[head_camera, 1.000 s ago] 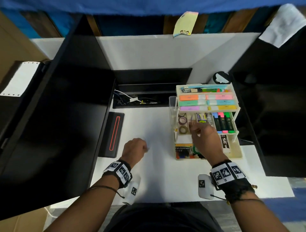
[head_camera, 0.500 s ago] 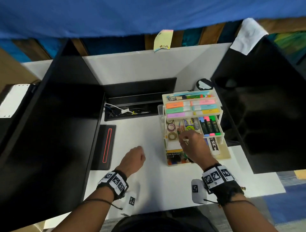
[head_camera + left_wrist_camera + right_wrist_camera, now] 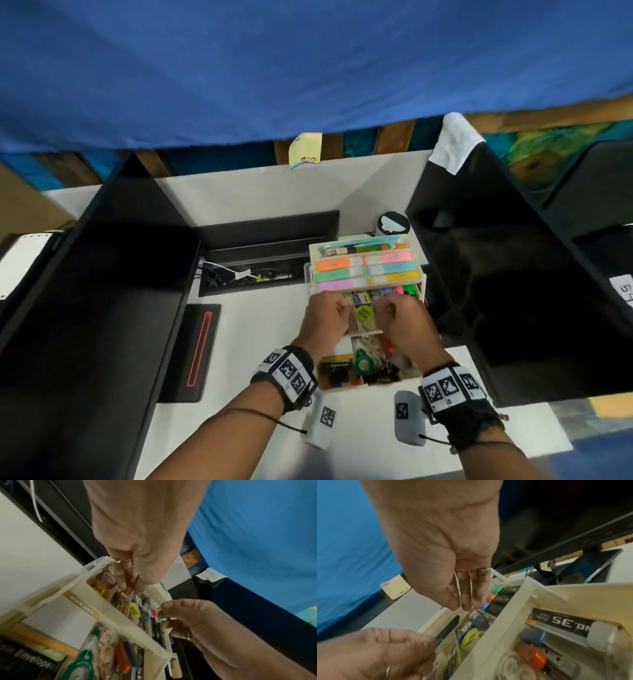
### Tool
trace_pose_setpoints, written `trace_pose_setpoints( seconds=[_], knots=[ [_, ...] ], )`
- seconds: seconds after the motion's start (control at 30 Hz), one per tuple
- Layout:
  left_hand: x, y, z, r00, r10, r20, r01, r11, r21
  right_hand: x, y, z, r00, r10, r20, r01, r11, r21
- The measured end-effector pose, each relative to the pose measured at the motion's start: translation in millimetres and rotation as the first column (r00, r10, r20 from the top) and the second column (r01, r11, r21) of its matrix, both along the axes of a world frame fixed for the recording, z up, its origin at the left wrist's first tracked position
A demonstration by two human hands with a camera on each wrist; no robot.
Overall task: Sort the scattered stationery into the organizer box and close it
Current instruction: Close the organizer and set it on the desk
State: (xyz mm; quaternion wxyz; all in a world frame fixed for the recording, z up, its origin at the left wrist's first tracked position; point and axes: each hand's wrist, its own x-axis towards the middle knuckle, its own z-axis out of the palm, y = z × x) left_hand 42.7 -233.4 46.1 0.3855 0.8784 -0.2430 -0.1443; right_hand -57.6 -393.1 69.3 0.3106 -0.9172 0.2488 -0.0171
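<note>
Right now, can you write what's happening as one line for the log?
step: sorting | organizer box: open, tiers fanned out | left hand: over middle tray, pinching something small | right hand: over middle tray, fingers pointing down | lid: not closed

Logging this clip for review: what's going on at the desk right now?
A person has both hands over the middle tray of an open cream plastic tiered organizer box on a white desk. The left hand and the right hand each reach their fingertips down into that tray's compartments. What they pinch, if anything, is unclear. The box is not yet closed.
</note>
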Motion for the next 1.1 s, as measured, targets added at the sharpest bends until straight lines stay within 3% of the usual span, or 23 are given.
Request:
trace_pose_setpoints(
  seconds=[0.2, 0.33, 0.4, 0.47, 0.57, 0.67, 0.77, 1.1],
  knots=[
    [-11, 2, -15, 0.994, 0.11, 0.013, -0.111, 0.986, 0.127, 0, -25, -2, 0.997, 0.012, 0.072, -0.014, 0.999, 0.039],
    [-13, 7, -22, 0.996, 0.06, 0.062, -0.07, 0.983, 0.169, 9, -27, 1, 0.994, 0.046, 0.099, -0.049, 0.998, 0.034],
    [-9, 12, -16, 0.994, 0.065, 0.084, -0.077, 0.986, 0.145, 17, -30, 3, 0.991, 0.028, 0.133, -0.035, 0.998, 0.046],
    [-2, 20, -5, 0.982, 0.172, 0.08, -0.175, 0.984, 0.032, 24, -36, 5, 0.973, -0.017, 0.229, 0.009, 0.999, 0.035],
    [25, 36, -3, 0.906, 0.423, -0.03, -0.422, 0.893, -0.154, 32, -51, 11, 0.934, -0.112, 0.341, 0.142, 0.988, -0.066],
    [68, 50, -19, 0.8, 0.538, -0.266, -0.573, 0.816, -0.074, 39, -67, 11, 0.961, -0.229, 0.157, 0.247, 0.963, -0.107],
    [97, 53, -37, 0.733, 0.464, -0.498, -0.531, 0.847, 0.008, 45, -77, 7, 0.965, -0.258, 0.045, 0.261, 0.961, -0.093],
    [150, 15, -58, 0.787, 0.228, -0.574, -0.132, 0.97, 0.204, 41, -87, 0, 0.963, -0.265, 0.044, 0.268, 0.961, -0.074]
  ],
)
